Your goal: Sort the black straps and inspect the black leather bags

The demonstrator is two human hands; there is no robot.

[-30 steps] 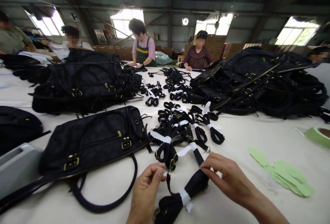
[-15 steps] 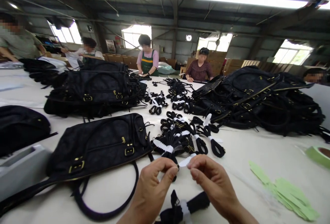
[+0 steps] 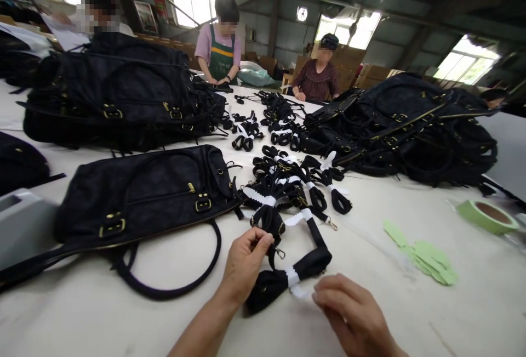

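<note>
My left hand [image 3: 246, 261] is closed, pinching a black strap [image 3: 269, 225] just above its metal clip. That strap runs down to a folded black strap bundle [image 3: 312, 262] on the white table [image 3: 123, 318], wrapped by a white band [image 3: 292, 277]. My right hand [image 3: 353, 313] lies low at the front with its fingers curled. Its fingertips meet the loose end of the white band. Left of my hands, a black handbag [image 3: 143, 192] with brass buckles lies flat, and its handle loops toward me.
Several banded black strap bundles [image 3: 287, 181] run up the table's middle. Piles of black bags stand at left [image 3: 115, 94] and right [image 3: 411, 126]. Green paper tags [image 3: 427, 258] and a green tape roll [image 3: 487, 215] lie at right, a grey box [image 3: 20, 225] at left. Co-workers stand at the far end.
My hands were pinching a white band together, raised; now they have parted. The left holds the strap by its clip and the right has dropped to the front bundle's band. The view tilted down.
</note>
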